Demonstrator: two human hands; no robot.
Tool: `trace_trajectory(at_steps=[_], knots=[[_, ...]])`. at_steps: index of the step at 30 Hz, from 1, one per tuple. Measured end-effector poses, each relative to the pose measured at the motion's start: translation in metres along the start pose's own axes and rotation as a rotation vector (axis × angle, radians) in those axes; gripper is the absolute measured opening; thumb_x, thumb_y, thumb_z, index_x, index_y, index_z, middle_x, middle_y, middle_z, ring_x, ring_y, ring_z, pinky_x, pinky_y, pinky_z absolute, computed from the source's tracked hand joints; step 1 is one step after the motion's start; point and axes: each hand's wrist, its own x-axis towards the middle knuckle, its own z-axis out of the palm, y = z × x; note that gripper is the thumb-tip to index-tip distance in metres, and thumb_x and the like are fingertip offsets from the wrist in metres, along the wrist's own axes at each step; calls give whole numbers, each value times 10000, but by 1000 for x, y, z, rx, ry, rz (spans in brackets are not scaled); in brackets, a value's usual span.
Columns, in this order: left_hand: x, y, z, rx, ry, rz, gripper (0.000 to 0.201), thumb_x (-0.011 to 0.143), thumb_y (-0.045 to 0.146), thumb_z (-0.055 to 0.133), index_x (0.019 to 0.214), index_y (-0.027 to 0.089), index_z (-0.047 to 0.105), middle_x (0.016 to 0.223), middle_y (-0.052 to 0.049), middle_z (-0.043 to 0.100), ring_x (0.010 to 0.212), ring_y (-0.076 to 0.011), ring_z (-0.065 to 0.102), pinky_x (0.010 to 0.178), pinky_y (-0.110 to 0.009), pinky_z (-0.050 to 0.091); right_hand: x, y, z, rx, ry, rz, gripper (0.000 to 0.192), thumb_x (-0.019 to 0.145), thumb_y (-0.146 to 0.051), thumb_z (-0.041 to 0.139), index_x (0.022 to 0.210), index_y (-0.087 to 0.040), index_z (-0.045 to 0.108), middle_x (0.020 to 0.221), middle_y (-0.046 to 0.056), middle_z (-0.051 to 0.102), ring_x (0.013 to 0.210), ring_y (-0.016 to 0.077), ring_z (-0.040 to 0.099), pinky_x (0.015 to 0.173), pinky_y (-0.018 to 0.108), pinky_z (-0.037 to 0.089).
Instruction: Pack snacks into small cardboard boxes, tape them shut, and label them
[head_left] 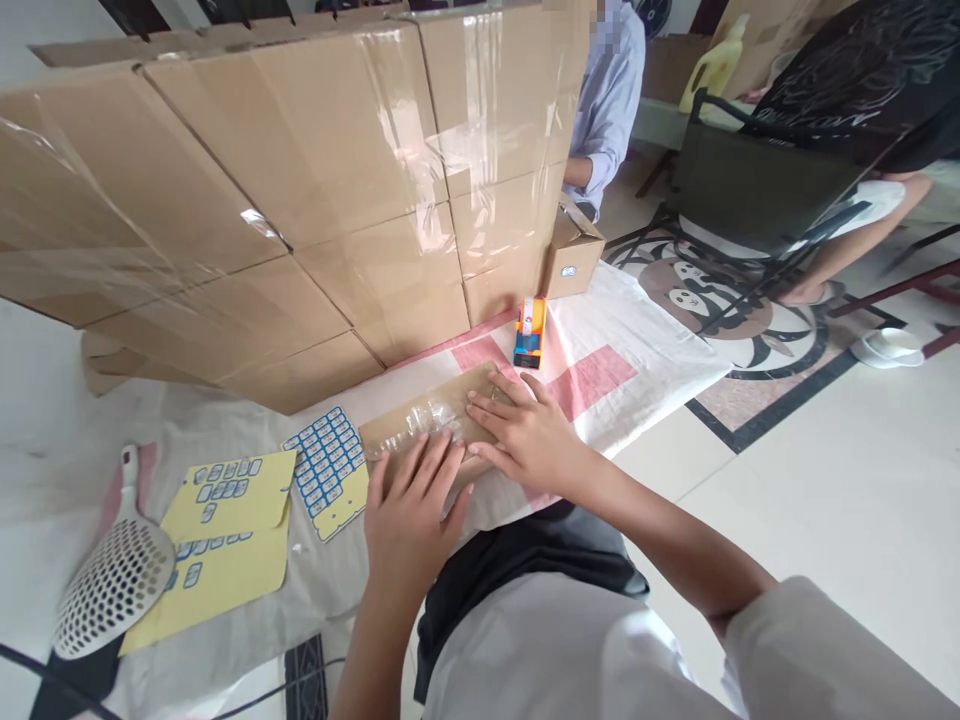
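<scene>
A small flat cardboard parcel [420, 420] with shiny clear tape across its top lies on a white cloth [645, 340] in front of me. My left hand [409, 510] lies flat on the near side of the parcel, fingers spread. My right hand [525, 430] presses flat on its right end, fingers pointing left. Neither hand grips anything. An orange tape dispenser [529, 332] stands just beyond the parcel.
A wall of taped cardboard boxes [300, 190] rises behind the parcel. Yellow sticker sheets [225, 530] with blue labels and a white perforated scoop [112, 580] lie at left. A small box [571, 255] sits at right, near a seated person [607, 110] and a folding chair [757, 190].
</scene>
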Motion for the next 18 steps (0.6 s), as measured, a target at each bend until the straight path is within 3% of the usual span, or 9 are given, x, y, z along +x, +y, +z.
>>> trace_trajectory(at_steps=[3, 7, 10, 13, 18], knots=[[-1, 1, 4, 5, -39, -1, 446, 970, 302, 621, 1413, 252, 603, 1415, -21, 674, 1300, -274, 633, 1166, -440, 343, -1, 4, -1, -3, 16, 59, 531, 1082, -513, 382, 1428, -193, 628, 1553, 74, 552, 1551, 364, 309, 1235, 635, 236], [-7, -6, 9, 17, 8, 27, 509, 940, 297, 646, 1444, 270, 584, 1397, -13, 684, 1282, -280, 648, 1146, -435, 355, 7, 9, -2, 20, 35, 136, 439, 1067, -508, 436, 1289, -282, 739, 1633, 35, 453, 1557, 415, 266, 1213, 664, 242], [-9, -9, 11, 2, 13, 55, 552, 928, 297, 653, 1472, 286, 565, 1377, -14, 697, 1256, -278, 664, 1153, -430, 351, 14, 11, 5, 37, 44, 148, 437, 1048, -542, 467, 1237, -288, 768, 1636, 48, 446, 1551, 424, 269, 1215, 687, 214], [-8, -9, 12, -4, 19, 77, 561, 929, 281, 649, 1482, 293, 555, 1351, -13, 712, 1223, -265, 683, 1170, -427, 337, 18, 14, 11, 70, 27, 188, 459, 1036, -569, 477, 1244, -279, 766, 1635, 66, 446, 1537, 425, 300, 1193, 674, 271], [-5, -5, 13, 45, 62, 61, 532, 918, 267, 663, 1445, 293, 590, 1355, -12, 710, 1215, -268, 685, 1214, -445, 284, 11, 22, 9, 199, 54, 131, 403, 1035, -499, 521, 1251, -266, 768, 1647, 55, 428, 1524, 402, 331, 1194, 617, 325]])
